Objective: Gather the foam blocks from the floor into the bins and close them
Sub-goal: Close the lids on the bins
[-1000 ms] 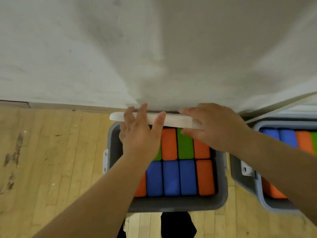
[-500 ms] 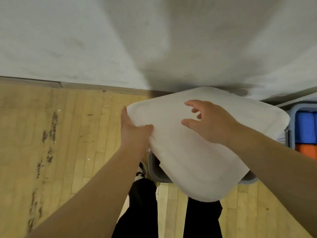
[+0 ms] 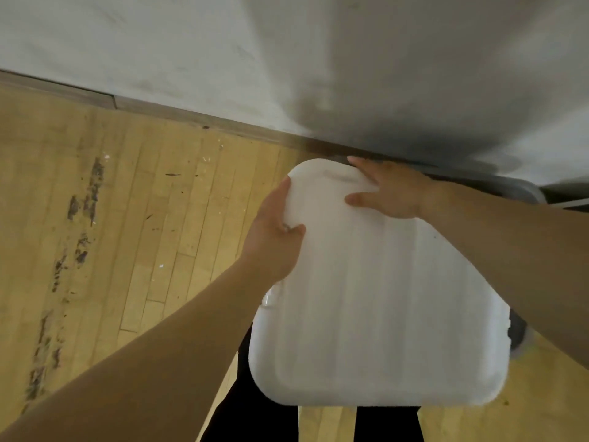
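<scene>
**Clerk:** Item one, left side?
**Checker:** Wood floor (image 3: 134, 218), dark scuff marks in a streak towards its left edge. A baseboard (image 3: 197, 118) runs along its far edge under a pale wall (image 3: 191, 43).

**Clerk:** Item two?
**Checker:** Left hand (image 3: 274, 237), grasping the lid (image 3: 376, 298) at its left edge. The thumb is on top and the fingers are tucked underneath.

**Clerk:** The lid itself?
**Checker:** White, with rounded corners and a ribbed top. Its far end is near the baseboard and its near end is above two dark trouser legs (image 3: 255, 416). It hides nearly all of the bin (image 3: 518, 334), of which one grey corner shows at the lid's right edge. I cannot tell whether it is seated on the rim.

**Clerk:** Next?
**Checker:** Right hand (image 3: 392, 193), resting on the lid's far right corner. Thumb and forefinger are stretched out flat and clasp nothing that shows. The other fingers are out of sight.

**Clerk:** Last?
**Checker:** Second bin (image 3: 522, 189), a grey rim just past the right forearm, by the baseboard. Its contents are hidden.
</scene>
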A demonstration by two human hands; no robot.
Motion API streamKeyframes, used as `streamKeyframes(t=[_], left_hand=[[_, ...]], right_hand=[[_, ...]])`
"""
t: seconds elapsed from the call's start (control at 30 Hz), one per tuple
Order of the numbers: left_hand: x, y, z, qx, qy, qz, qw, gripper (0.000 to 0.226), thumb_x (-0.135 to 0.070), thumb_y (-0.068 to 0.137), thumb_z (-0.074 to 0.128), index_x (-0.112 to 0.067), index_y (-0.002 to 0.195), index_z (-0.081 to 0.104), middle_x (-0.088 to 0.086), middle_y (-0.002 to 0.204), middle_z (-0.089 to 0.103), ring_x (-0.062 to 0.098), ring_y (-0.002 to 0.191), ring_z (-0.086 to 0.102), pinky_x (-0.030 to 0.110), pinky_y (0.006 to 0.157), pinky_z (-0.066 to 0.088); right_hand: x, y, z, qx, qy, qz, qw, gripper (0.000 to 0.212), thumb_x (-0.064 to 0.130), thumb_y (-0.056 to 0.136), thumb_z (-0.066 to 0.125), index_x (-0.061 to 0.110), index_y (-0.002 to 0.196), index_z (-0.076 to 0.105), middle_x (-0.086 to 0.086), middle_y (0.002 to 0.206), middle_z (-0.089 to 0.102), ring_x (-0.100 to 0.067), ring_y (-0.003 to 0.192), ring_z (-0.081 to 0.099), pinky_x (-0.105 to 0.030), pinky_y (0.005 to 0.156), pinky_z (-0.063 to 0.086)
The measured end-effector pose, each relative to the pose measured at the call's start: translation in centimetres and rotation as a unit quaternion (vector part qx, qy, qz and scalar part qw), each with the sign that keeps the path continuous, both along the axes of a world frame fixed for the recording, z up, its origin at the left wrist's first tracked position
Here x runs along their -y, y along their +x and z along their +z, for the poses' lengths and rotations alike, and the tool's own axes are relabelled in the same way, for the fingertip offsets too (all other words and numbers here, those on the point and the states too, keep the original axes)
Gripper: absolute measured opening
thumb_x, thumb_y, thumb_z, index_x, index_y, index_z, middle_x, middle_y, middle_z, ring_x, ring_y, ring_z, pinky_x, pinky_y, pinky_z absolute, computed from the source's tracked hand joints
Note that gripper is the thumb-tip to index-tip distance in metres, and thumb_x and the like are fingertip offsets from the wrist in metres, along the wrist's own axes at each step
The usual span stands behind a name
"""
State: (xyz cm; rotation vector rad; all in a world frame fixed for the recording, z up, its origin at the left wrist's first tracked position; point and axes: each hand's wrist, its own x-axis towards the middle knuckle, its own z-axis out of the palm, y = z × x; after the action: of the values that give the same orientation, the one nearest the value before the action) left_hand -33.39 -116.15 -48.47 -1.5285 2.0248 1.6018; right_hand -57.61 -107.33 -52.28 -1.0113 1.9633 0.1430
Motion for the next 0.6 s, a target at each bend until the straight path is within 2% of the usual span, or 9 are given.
streamKeyframes(t=[0.1, 0.17, 0.23, 0.27, 0.3, 0.37, 0.43, 0.47, 0.6], left_hand=[[-0.8, -0.3, -2.5, 0.018, 0.005, -0.003, 1.000, 0.074, -0.021, 0.105, 0.054, -0.054, 0.158, 0.015, -0.016, 0.154, 0.042, 0.014, 0.129, 0.052, 0.038, 0.109, 0.048], [-0.9, -1.1, -4.2, 0.029, -0.002, -0.001, 1.000, 0.067, -0.025, 0.108, 0.046, -0.057, 0.157, 0.012, -0.018, 0.141, 0.050, 0.011, 0.110, 0.062, 0.032, 0.095, 0.054], [-1.2, -2.6, -5.6, 0.051, -0.013, -0.006, 0.999, 0.060, -0.030, 0.111, 0.037, -0.051, 0.160, 0.011, -0.017, 0.124, 0.053, 0.002, 0.086, 0.059, 0.023, 0.078, 0.051], [-1.5, -3.3, -6.5, 0.058, -0.013, -0.007, 0.998, 0.057, -0.032, 0.111, 0.035, -0.050, 0.160, 0.011, -0.014, 0.120, 0.057, 0.001, 0.083, 0.057, 0.022, 0.074, 0.049], [-1.7, -3.9, -7.3, 0.061, -0.017, -0.006, 0.998, 0.056, -0.034, 0.111, 0.033, -0.051, 0.159, 0.011, -0.010, 0.121, 0.061, 0.004, 0.085, 0.060, 0.023, 0.074, 0.051], [-2.2, -4.9, -8.9, 0.057, -0.032, 0.008, 0.998, 0.054, -0.036, 0.111, 0.031, -0.056, 0.157, 0.011, -0.006, 0.138, 0.059, 0.016, 0.107, 0.065, 0.037, 0.091, 0.057], [-2.2, -5.6, -9.7, 0.059, -0.033, 0.033, 0.997, 0.054, -0.035, 0.110, 0.032, -0.056, 0.156, 0.013, -0.013, 0.154, 0.046, 0.020, 0.129, 0.057, 0.046, 0.108, 0.050], [-2.1, -5.9, -10.0, 0.061, -0.032, 0.042, 0.997, 0.054, -0.034, 0.110, 0.033, -0.057, 0.156, 0.014, -0.015, 0.156, 0.045, 0.020, 0.132, 0.055, 0.046, 0.111, 0.048], [-1.2, -5.5, -10.4, 0.086, -0.048, -0.009, 0.995, 0.057, -0.045, 0.106, 0.037, -0.067, 0.150, 0.008, -0.004, 0.129, 0.062, 0.027, 0.110, 0.064, 0.052, 0.100, 0.054]], right_hand=[[-0.3, -0.7, -0.1, -0.086, -0.009, 0.027, 0.996, 0.091, 0.089, 0.080, 0.037, 0.053, 0.158, 0.009, -0.015, 0.154, 0.041, -0.040, 0.142, 0.037, -0.051, 0.117, 0.032], [-0.2, -1.5, 0.3, -0.147, -0.037, 0.044, 0.987, 0.081, 0.083, 0.088, 0.035, 0.051, 0.158, 0.013, -0.019, 0.147, 0.046, -0.042, 0.138, 0.040, -0.052, 0.115, 0.034], [-0.3, -2.3, 0.1, -0.172, -0.042, 0.046, 0.983, 0.075, 0.078, 0.092, 0.036, 0.048, 0.159, 0.019, -0.019, 0.143, 0.047, -0.042, 0.137, 0.040, -0.053, 0.114, 0.034], [-0.6, -2.7, -0.3, -0.179, -0.034, 0.039, 0.983, 0.075, 0.077, 0.093, 0.037, 0.046, 0.159, 0.020, -0.020, 0.145, 0.045, -0.042, 0.137, 0.038, -0.054, 0.114, 0.033], [-0.9, -3.0, -0.9, -0.194, -0.023, 0.031, 0.980, 0.077, 0.076, 0.093, 0.038, 0.044, 0.160, 0.019, -0.020, 0.148, 0.040, -0.042, 0.139, 0.035, -0.055, 0.115, 0.031], [-1.7, -2.7, -1.9, -0.235, -0.010, 0.015, 0.972, 0.086, 0.078, 0.090, 0.042, 0.042, 0.161, 0.010, -0.020, 0.160, 0.023, -0.044, 0.145, 0.023, -0.058, 0.119, 0.024], [-2.9, -0.7, -2.4, -0.221, 0.005, -0.002, 0.975, 0.101, 0.083, 0.085, 0.047, 0.045, 0.159, -0.011, -0.014, 0.168, -0.005, -0.046, 0.153, 0.004, -0.065, 0.120, 0.013], [-3.9, 0.9, -2.7, -0.195, 0.015, -0.003, 0.981, 0.108, 0.086, 0.081, 0.048, 0.048, 0.155, -0.020, -0.010, 0.168, -0.019, -0.047, 0.154, -0.006, -0.068, 0.119, 0.008], [-8.8, 7.0, -4.4, -0.090, 0.074, -0.004, 0.993, 0.127, 0.091, 0.071, 0.056, 0.051, 0.143, -0.042, -0.002, 0.154, -0.052, -0.047, 0.146, -0.035, -0.077, 0.116, 0.008]])
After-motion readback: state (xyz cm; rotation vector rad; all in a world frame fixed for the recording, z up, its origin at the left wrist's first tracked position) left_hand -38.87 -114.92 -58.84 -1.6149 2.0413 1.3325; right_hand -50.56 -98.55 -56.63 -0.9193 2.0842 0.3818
